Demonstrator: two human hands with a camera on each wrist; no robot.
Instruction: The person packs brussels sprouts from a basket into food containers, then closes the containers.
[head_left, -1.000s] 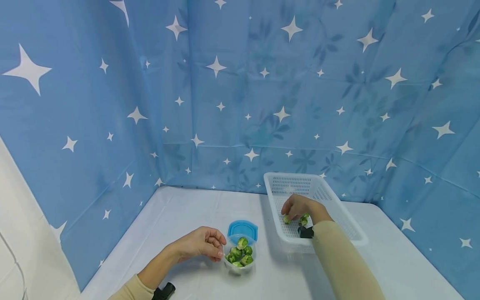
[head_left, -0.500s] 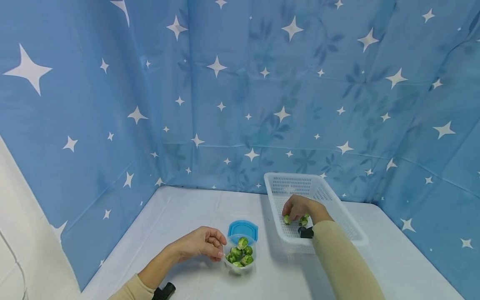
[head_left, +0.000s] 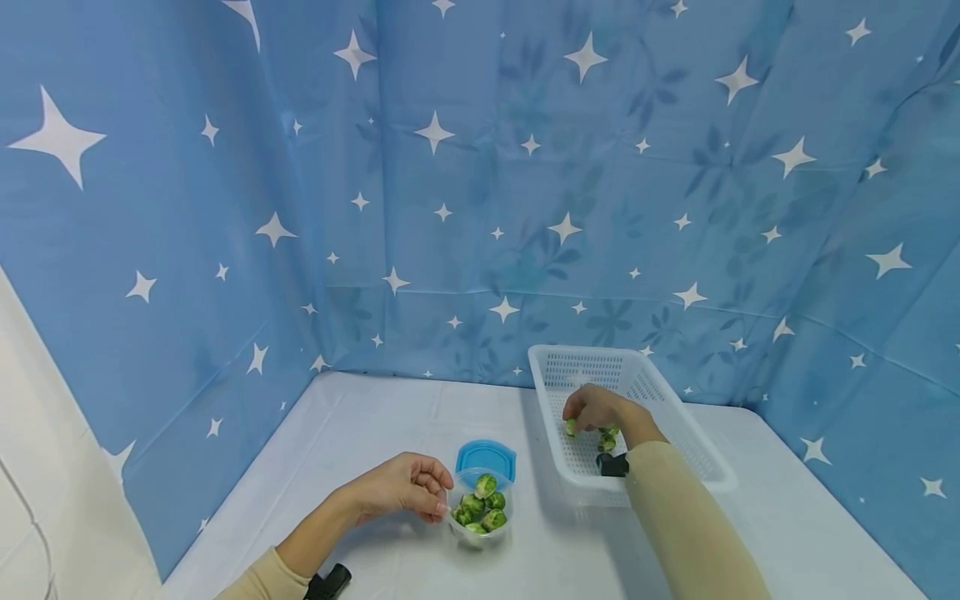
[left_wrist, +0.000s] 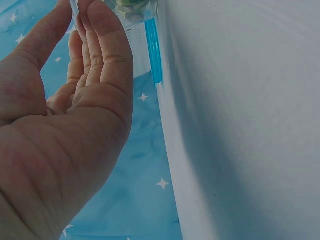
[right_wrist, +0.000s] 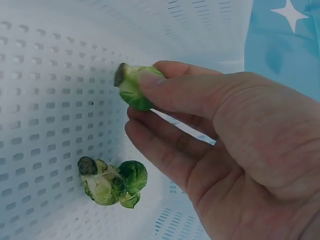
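Observation:
Inside the white perforated basket [head_left: 558, 454], my right hand [head_left: 600, 408] pinches a Brussels sprout [right_wrist: 136, 86] between thumb and fingers, its cut stem facing outward. Two more Brussels sprouts [right_wrist: 105, 182] lie together on the basket floor below that hand. My left hand [head_left: 408, 487] pinches the rim of a small clear plastic tub [head_left: 480, 540] between thumb and fingers; the rim's edge shows at the fingertips in the left wrist view. Several green Brussels sprouts [head_left: 480, 504] fill the tub.
Just behind the tub, a blue lid [head_left: 486, 457] lies on the white-covered table [head_left: 405, 417]. A blue curtain [head_left: 450, 208] with white stars closes off the back and sides. The basket stands at the back right, its walls around my right hand.
My right hand has risen slightly with the Brussels sprout, which has come up off its earlier spot. The left hand and the tub have stayed in place.

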